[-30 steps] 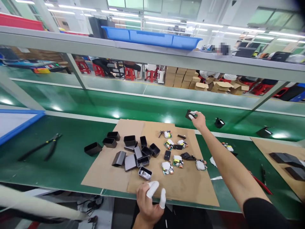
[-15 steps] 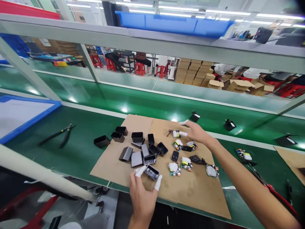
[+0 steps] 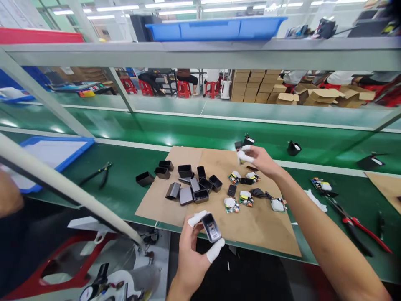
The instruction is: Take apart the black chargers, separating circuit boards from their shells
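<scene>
Between the thumb and fingers of my left hand [image 3: 196, 251] is a small black plastic charger housing [image 3: 211, 228], tilted with its open end towards me, over the front edge of the bench. White covers are on the fingertips of both hands. My right hand [image 3: 258, 161] pinches a small circuit board, mostly hidden by the fingers, above the far edge of the cardboard sheet [image 3: 260, 234]. Several empty black housings [image 3: 186, 195] lie grouped on the sheet's left half. Right of them are several circuit boards [image 3: 232, 205] with white and yellow parts, and a black plug piece [image 3: 232, 190].
Cutting pliers [image 3: 102, 173] lie on the green bench at left, near a blue-rimmed tray [image 3: 62, 161]. Red-handled pliers [image 3: 354, 223] lie at right. Black housings with wires [image 3: 293, 148] stand along the back. A slanted pale post [image 3: 72, 188] crosses the left side.
My left hand has lifted the housing off the cardboard, towards me and right. My right hand has picked up the circuit board at the back of the sheet. The view has shifted.
</scene>
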Demonstrator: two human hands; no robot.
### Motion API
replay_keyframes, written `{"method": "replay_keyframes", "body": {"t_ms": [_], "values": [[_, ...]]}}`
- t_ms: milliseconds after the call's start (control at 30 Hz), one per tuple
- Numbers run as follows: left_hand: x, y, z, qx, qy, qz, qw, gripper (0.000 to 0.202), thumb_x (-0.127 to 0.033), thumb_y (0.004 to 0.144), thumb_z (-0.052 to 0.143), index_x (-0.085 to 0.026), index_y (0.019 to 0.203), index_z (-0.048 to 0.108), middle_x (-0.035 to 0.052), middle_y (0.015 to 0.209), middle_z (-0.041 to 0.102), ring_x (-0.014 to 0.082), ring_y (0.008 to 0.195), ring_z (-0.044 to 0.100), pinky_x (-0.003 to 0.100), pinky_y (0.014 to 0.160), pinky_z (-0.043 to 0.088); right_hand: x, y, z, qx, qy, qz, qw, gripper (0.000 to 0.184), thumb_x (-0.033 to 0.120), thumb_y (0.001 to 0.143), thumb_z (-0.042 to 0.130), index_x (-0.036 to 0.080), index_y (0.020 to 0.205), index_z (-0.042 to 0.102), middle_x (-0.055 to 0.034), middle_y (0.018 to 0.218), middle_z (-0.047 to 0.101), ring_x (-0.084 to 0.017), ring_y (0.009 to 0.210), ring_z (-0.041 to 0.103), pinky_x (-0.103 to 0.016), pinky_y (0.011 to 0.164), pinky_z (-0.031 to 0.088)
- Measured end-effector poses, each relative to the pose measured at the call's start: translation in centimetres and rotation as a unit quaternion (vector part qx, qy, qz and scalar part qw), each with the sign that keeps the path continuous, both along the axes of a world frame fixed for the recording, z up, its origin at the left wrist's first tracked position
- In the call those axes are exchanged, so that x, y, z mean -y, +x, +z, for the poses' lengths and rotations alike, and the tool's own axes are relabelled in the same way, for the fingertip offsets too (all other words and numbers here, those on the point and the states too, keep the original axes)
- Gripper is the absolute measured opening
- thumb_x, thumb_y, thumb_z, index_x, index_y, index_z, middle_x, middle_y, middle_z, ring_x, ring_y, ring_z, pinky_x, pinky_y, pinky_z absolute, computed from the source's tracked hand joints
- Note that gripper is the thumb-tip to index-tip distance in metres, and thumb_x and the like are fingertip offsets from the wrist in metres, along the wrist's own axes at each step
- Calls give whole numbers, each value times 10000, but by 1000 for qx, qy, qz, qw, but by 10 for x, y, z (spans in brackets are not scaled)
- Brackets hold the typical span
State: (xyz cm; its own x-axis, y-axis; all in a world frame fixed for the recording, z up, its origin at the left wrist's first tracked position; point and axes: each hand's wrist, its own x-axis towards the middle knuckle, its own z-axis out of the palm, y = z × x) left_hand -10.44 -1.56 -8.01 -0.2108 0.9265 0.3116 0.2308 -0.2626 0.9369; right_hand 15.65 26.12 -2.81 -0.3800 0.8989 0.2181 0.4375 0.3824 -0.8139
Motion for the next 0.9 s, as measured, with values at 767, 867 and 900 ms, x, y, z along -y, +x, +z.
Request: {"method": "replay_keyframes", "body": {"t_ms": [767, 867, 900], "values": [[-8, 51, 53, -2, 88, -288, 954, 834, -152, 762, 941, -246, 1519, 602, 165, 1345, 691, 315, 1209, 711, 481, 1001, 644, 287, 34, 10, -338, -34, -50, 939, 744, 567, 639, 1002, 283, 1278, 746, -128, 1194, 810, -404, 1175, 765, -545, 1002, 661], [-7, 51, 53, -10, 92, -287, 953, 827, -148, 772, 931, -254, 1521, 597, 158, 1367, 684, 311, 1234, 704, 483, 1030, 633, 287, 31, 15, -334, -29, -34, 942, 702, 520, 687, 994, 291, 1304, 749, -119, 1204, 813, -387, 1149, 778, -526, 988, 670], [-7, 51, 53, -12, 96, -285, 953, 829, -153, 770, 933, -255, 1521, 597, 155, 1368, 684, 310, 1238, 702, 482, 1034, 631, 286, 29, 17, -332, -25, -31, 942, 688, 510, 703, 990, 295, 1312, 751, -113, 1199, 816, -375, 1136, 784, -512, 976, 676]]}}
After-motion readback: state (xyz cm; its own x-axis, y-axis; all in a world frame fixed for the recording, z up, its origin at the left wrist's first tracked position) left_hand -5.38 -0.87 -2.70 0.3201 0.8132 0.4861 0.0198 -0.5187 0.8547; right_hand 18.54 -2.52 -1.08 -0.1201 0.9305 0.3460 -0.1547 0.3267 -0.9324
